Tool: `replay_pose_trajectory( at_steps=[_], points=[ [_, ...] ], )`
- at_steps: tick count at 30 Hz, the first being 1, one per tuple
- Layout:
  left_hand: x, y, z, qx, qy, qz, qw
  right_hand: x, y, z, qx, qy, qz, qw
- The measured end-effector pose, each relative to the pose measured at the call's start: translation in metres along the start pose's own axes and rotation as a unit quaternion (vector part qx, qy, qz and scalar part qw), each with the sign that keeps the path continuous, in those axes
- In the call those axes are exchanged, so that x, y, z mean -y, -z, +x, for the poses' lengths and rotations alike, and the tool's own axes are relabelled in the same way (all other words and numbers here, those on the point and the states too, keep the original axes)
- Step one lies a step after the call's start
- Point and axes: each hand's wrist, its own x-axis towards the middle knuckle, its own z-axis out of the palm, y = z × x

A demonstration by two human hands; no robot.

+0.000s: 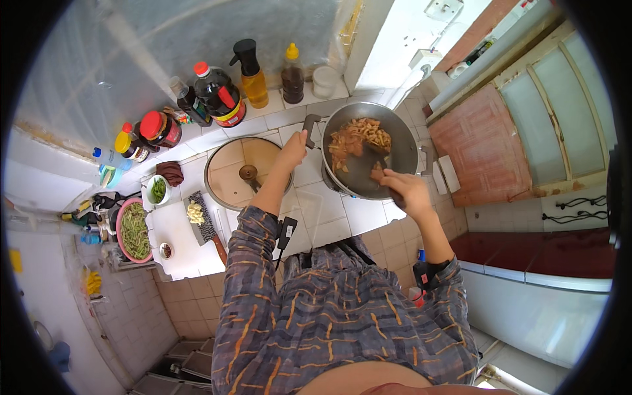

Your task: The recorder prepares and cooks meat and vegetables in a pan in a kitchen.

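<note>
A deep grey cooking pan stands on a cooker at the counter's right end, with strips of browned meat inside, mostly at its far side. My left hand grips the pan's left side handle. In my right hand, over the near right rim, is the handle of a dark spatula; its blade reaches down among the meat. Left of the pan, a round glass lid lies on the white tiles, partly behind my left forearm.
A cleaver bearing chopped garlic lies on a white cutting board. Near it are a bowl of green peppers, a small spice dish and a pink basin of green beans. Sauce bottles and jars line the back ledge.
</note>
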Motion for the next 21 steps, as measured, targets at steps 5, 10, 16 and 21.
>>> replay_pose_trajectory(
  at_steps=[5,10,16,21],
  points=[
    [0.005,-0.003,0.001,-0.010,0.003,-0.011,1.000,0.011,0.016,0.022,-0.087,-0.048,0.121,0.988],
    [0.001,-0.003,0.001,0.003,0.005,-0.009,1.000,-0.011,-0.013,0.026,0.054,0.105,0.044,0.992],
    [0.008,-0.002,0.002,-0.003,0.002,-0.007,1.000,0.003,0.029,0.010,0.165,0.094,0.085,0.978],
    [0.004,-0.004,0.001,-0.016,0.004,-0.001,1.000,0.022,0.043,0.016,0.108,0.018,0.153,0.982]
  ],
)
